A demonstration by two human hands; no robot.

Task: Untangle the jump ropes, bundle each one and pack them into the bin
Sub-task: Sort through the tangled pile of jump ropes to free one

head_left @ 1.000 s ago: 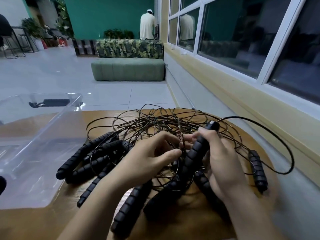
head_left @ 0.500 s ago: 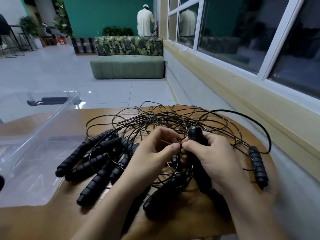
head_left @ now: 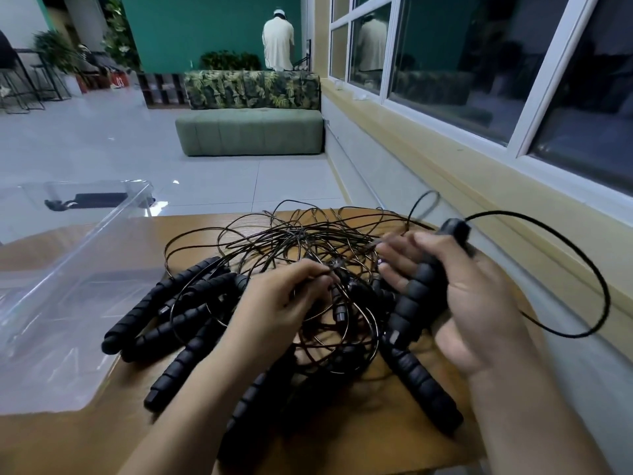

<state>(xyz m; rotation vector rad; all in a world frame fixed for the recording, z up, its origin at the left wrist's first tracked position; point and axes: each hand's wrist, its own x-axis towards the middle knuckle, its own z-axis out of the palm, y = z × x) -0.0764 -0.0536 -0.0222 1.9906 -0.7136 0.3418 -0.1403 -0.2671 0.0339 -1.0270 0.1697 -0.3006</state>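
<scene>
A tangle of thin black jump-rope cords (head_left: 301, 241) lies on the wooden table (head_left: 359, 437), with several black ribbed foam handles (head_left: 164, 310) fanned out at its left and front. My right hand (head_left: 472, 303) grips one ribbed handle (head_left: 418, 296), tilted up to the right; its cord loops out wide over the table's right edge. My left hand (head_left: 281, 303) pinches cords in the middle of the tangle. A clear plastic bin (head_left: 68, 269) stands at the left on the table.
A wall with a yellow ledge and windows (head_left: 479, 80) runs close along the right. Beyond the table are tiled floor, a green bench (head_left: 250, 132), and a person standing far back (head_left: 278, 42).
My right hand has lifted the handle up and to the right, out of the tangle, drawing its cord into a wider loop. My left hand stays at the tangle's middle.
</scene>
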